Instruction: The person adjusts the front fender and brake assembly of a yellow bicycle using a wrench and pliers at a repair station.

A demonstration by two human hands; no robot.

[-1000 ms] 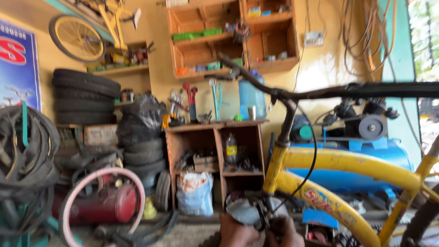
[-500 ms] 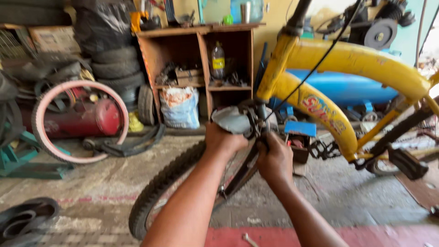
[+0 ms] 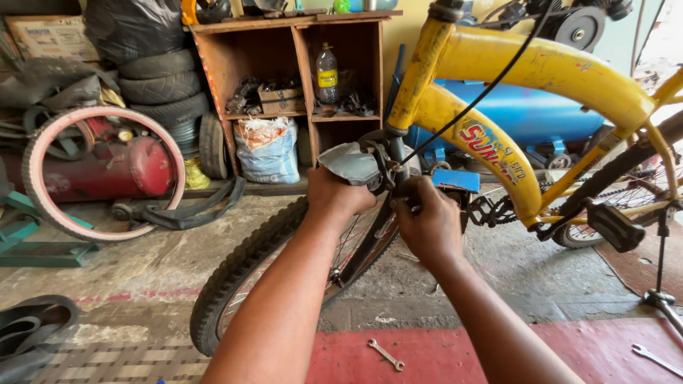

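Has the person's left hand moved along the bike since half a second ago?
No. The left hand stays at the grey mudguard beside the yellow frame; only the camera shifted.

The yellow painted-metal bicycle frame at upper right has a worn gloss, chipped and rust-speckled along the fork. The grey front mudguard at centre looks dull and matt, gripped by the bare left hand; the right hand closes on dark metal brake parts just beside it. The black rubber front tyre is knobbly and dusty. The brown wooden shelf unit at upper middle is rough and unvarnished. The small steel spanner at the bottom shines on a red mat. The concrete floor is gritty and stained.
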